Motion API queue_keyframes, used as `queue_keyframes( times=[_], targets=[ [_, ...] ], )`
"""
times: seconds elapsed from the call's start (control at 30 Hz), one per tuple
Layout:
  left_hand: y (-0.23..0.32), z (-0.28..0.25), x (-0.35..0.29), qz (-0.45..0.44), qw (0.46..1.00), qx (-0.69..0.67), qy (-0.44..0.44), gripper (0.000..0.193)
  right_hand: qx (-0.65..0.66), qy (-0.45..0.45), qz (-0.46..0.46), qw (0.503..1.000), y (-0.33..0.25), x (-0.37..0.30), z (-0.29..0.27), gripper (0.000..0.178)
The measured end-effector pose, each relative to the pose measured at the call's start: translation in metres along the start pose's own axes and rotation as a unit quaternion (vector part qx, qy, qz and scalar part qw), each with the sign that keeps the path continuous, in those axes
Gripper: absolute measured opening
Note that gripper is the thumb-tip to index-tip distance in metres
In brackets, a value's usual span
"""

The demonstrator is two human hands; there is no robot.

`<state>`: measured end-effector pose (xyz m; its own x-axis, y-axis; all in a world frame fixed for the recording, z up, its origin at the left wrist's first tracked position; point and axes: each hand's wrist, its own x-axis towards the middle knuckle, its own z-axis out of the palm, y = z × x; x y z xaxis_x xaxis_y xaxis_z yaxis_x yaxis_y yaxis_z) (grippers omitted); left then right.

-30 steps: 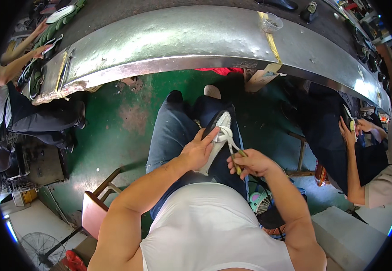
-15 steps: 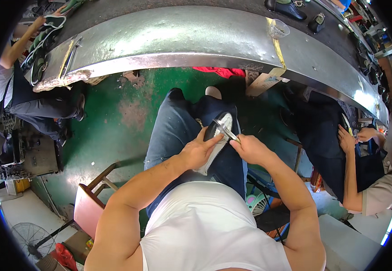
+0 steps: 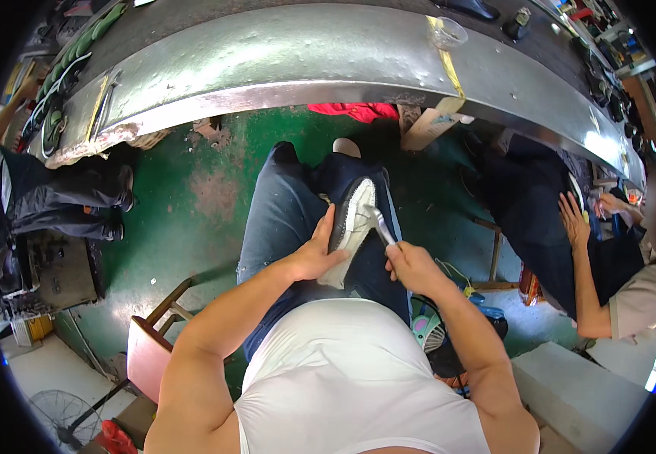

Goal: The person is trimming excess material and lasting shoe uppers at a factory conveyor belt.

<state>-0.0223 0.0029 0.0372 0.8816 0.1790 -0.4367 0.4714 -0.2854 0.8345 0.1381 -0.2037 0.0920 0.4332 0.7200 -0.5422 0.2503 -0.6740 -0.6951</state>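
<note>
A shoe [image 3: 358, 219] lies sole side up across my thighs, its pale, rough underside edged by a dark upper. My left hand [image 3: 314, 256] grips its left side, fingers along the dark edge and thumb near the narrow pale end. In my right hand [image 3: 413, 266] is a metal hammer [image 3: 380, 225], held by its handle. The hammer's head is over the right edge of the shoe's underside; whether it touches cannot be made out.
A metal-covered bench [image 3: 267, 57] runs across ahead, with a clear plastic cup [image 3: 449, 34] on it. A pink-seated stool [image 3: 146, 359] stands at left, a small green fan [image 3: 428, 333] by my right hip. Co-workers sit at right [image 3: 589, 250] and far left [image 3: 63, 189].
My right hand has drawn the hammer back slightly and turned it more upright. My left hand has shifted lower and left along the shoe, baring more of its underside.
</note>
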Motion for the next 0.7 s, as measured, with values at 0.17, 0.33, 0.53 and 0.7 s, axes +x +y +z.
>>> queue_keyframes(
  times=[0.17,0.33,0.53,0.7],
  targets=[
    [0.011,-0.01,-0.006,0.017,0.997,-0.049,-0.052,0.099,0.094,0.112,-0.159,0.976,-0.018,-0.019,-0.004,0.047],
    [-0.015,0.0,-0.003,0.08,0.993,-0.07,0.053,0.086,-0.09,-0.044,-0.071,0.992,-0.029,0.012,-0.018,0.046],
    [0.024,-0.07,-0.052,-0.017,0.933,-0.36,0.001,0.058,-0.089,0.212,-0.168,0.959,-0.043,0.006,-0.112,0.034],
    [0.101,-0.154,-0.054,0.143,0.885,-0.44,0.057,0.059,-0.268,0.493,-0.198,0.804,-0.045,0.05,-0.244,0.039]
  ],
)
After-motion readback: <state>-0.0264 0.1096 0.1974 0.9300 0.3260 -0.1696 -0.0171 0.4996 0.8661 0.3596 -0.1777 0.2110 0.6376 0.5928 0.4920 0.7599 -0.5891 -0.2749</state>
